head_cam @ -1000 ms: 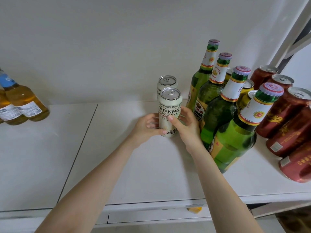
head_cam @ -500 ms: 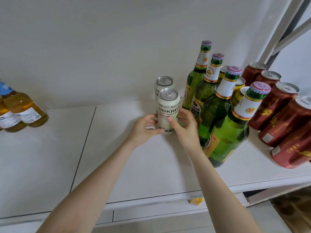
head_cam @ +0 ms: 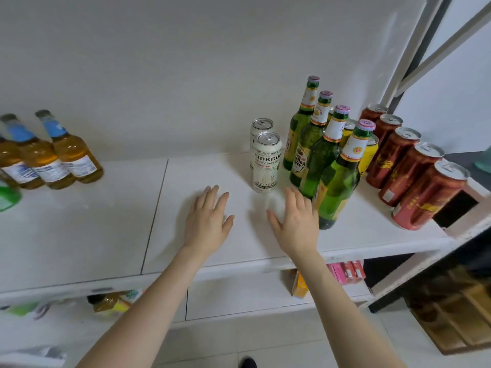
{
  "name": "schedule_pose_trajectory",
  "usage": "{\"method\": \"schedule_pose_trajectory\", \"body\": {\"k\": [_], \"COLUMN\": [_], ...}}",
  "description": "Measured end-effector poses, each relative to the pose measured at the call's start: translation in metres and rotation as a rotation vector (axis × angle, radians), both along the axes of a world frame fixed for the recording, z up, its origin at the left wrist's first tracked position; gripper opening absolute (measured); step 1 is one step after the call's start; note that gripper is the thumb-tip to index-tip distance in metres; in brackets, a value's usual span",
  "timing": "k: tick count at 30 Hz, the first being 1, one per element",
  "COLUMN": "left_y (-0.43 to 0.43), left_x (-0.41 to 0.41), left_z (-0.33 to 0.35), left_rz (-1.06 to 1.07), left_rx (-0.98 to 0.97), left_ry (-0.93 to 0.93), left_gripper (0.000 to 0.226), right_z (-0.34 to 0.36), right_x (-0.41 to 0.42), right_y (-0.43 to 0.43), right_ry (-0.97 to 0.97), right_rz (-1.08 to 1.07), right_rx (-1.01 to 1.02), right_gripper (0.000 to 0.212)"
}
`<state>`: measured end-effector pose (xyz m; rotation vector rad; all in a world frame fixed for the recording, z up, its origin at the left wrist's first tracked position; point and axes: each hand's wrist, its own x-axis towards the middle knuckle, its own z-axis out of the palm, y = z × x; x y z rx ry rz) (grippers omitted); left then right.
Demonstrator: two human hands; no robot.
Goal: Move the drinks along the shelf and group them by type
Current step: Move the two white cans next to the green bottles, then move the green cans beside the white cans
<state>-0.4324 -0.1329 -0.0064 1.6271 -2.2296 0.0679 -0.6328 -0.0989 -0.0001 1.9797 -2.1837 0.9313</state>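
**White shelf, both hands free of the drinks**

On the head camera I see a white shelf (head_cam: 106, 235) against a pale wall. The left hand (head_cam: 207, 221) and right hand (head_cam: 295, 221) are spread flat over it, fingers straight, holding nothing; I cannot tell if they touch the board. Just past the fingertips stand two white cans (head_cam: 267, 163), one behind the other. Right of them runs a row of four green bottles (head_cam: 337, 187), the nearest just beside the right hand, then yellow cans (head_cam: 368, 155) and red cans (head_cam: 406, 171). Amber bottles (head_cam: 71, 152) stand well apart, far left
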Motion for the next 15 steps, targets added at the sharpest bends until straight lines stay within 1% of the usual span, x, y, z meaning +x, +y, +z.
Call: {"method": "schedule_pose_trajectory", "body": {"k": [3, 5, 11, 15], "left_y": [0.036, 0.059, 0.110, 0.130], "left_x": [0.013, 0.023, 0.063, 0.097], "left_z": [0.004, 0.005, 0.010, 0.015], "left_rz": [0.031, 0.053, 0.133, 0.183], "left_rx": [-0.057, -0.081, -0.061, -0.051], "left_ry": [-0.097, -0.138, -0.226, -0.242], "left_gripper": [0.059, 0.062, 0.067, 0.066], "right_z": [0.005, 0.007, 0.011, 0.017], "right_x": [0.011, 0.020, 0.059, 0.092], "right_y": [0.030, 0.046, 0.082, 0.097], "right_ry": [0.137, 0.195, 0.273, 0.308], "right_rz": [-0.019, -0.023, -0.009, 0.007], "right_rx": [0.013, 0.017, 0.115, 0.128], "right_gripper": [0.063, 0.064, 0.068, 0.067]}}
